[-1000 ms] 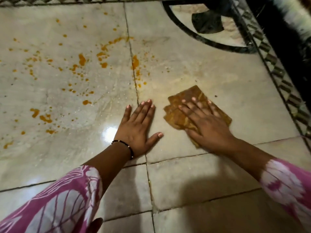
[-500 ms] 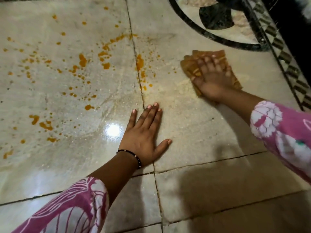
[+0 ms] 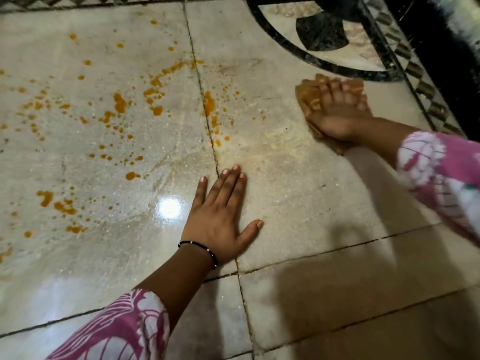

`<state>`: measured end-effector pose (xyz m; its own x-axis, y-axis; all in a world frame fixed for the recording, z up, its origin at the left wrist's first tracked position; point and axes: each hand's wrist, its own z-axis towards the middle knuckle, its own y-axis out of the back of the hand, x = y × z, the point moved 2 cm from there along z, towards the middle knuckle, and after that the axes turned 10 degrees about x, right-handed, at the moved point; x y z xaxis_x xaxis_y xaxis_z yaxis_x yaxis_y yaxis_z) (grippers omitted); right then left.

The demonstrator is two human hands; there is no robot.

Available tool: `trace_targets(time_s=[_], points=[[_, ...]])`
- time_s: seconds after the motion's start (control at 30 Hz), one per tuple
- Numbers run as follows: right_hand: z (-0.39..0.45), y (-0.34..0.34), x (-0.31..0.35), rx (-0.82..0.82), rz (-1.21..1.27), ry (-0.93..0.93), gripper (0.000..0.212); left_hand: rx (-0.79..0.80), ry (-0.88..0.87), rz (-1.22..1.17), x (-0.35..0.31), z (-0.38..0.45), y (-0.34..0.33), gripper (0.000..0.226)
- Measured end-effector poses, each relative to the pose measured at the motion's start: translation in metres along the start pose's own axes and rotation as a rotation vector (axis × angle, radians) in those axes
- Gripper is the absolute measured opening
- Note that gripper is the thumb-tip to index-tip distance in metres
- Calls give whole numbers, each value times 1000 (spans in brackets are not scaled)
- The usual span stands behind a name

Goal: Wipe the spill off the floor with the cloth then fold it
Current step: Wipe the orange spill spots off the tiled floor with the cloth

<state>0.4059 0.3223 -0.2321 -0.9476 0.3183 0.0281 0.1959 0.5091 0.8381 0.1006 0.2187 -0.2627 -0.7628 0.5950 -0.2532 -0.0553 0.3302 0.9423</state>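
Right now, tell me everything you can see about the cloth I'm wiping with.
The cloth is brownish-orange with a faint lighter pattern, looks like soft fabric, and lies bunched and crumpled flat on the pale marble floor, near the dark curved inlay. The right hand presses on top of it with fingers spread, covering most of it; only its left edge, a strip past the fingertips and a corner under the wrist show. It sits apart from the orange spill to its left. Motion blur hides finer detail.

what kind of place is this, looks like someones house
Probably an indoor room of a home: polished marble floor tiles with dark grout lines, a black inlaid medallion and a patterned border strip along the edge.
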Motion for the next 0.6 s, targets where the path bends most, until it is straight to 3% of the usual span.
trace_targets(time_s=[0.17, 0.3, 0.43, 0.53, 0.6], points=[[-46, -43, 99, -36, -207, 363, 72, -17, 6, 0, 0, -1, 0, 82], [-97, -73, 48, -158, -227, 573, 77, -40, 6, -11, -1, -1, -2, 82], [-75, -52, -10, -177, -123, 321, 87, -50, 1, -23, -1, -1, -2, 82], [-20, -16, 10, -136, -22, 116, 84, -31, 3, -24, 0, 0, -2, 82], [4, 0, 44, -75, -11, 127, 75, -18, 3, -10, 0, 0, -1, 84]])
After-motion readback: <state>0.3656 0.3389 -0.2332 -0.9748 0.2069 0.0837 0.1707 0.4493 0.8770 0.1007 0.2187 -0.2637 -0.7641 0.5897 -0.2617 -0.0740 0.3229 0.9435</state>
